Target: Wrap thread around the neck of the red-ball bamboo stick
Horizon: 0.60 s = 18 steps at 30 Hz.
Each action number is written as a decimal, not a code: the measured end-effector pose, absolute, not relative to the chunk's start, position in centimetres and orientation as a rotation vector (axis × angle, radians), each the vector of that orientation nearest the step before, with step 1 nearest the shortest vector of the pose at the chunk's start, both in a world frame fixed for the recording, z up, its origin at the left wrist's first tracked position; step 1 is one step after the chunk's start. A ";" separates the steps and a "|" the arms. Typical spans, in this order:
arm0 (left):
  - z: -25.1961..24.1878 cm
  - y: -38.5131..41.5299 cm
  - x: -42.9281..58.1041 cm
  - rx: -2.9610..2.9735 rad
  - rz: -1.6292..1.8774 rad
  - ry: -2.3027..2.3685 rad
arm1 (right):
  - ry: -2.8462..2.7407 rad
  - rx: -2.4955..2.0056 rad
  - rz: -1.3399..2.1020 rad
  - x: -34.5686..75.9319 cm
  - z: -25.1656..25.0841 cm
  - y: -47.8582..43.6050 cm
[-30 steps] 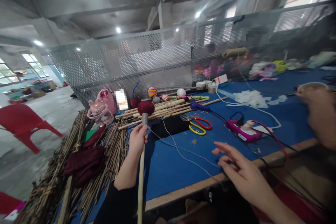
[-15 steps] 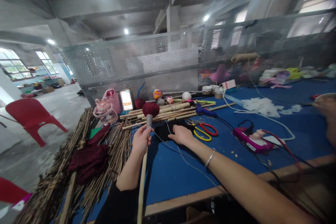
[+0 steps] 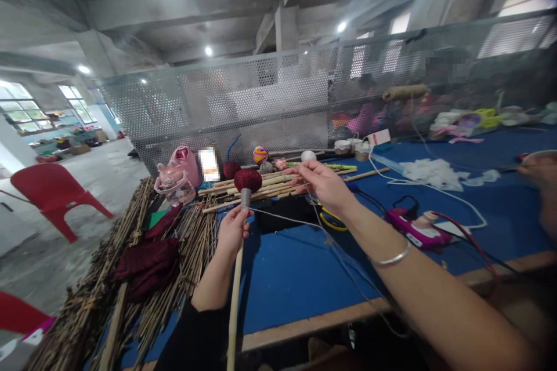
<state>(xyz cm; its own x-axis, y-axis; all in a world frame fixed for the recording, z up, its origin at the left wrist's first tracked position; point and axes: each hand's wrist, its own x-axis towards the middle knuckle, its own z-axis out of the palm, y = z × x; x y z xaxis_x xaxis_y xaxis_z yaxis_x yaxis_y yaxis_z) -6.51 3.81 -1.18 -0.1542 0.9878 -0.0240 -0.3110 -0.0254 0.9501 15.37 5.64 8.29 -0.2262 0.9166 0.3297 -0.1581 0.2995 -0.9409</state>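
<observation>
My left hand (image 3: 232, 232) is closed around a long wooden stick (image 3: 234, 307), just under its dark red ball head (image 3: 248, 180), and holds it upright over the blue table (image 3: 296, 278). My right hand (image 3: 324, 184) is raised above the table, fingers pinched on a thin grey thread (image 3: 287, 219) that runs back to the stick near my left hand. A silver bangle (image 3: 391, 258) sits on my right wrist.
A heap of thin sticks (image 3: 130, 278) and dark red cloth (image 3: 145, 264) lie at left. Scissors (image 3: 333, 221), a pink glue gun (image 3: 418, 232), cables, a pink bottle (image 3: 176, 177) and finished sticks (image 3: 270, 181) lie beyond. Another person's hand (image 3: 542, 185) shows at right. A mesh screen (image 3: 278, 98) backs the table.
My right hand came from the near table edge, reached to the table by the stick, then rose with the thread pinched in it. The left hand stayed on the stick.
</observation>
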 end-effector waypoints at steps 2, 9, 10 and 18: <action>-1.2 3.8 -6.5 0.895 1.451 1.084 | -1.409 -0.726 1.158 16.2 9.4 4.6; -0.8 3.5 -6.5 0.909 1.448 1.082 | -1.465 -0.717 0.990 18.9 12.9 -1.2; -0.7 3.5 -6.5 0.911 1.449 1.081 | -1.507 -0.742 0.971 19.5 13.3 -2.4; 0.5 2.5 -5.9 0.925 1.419 1.075 | -2.255 -1.331 0.889 25.5 8.9 -9.9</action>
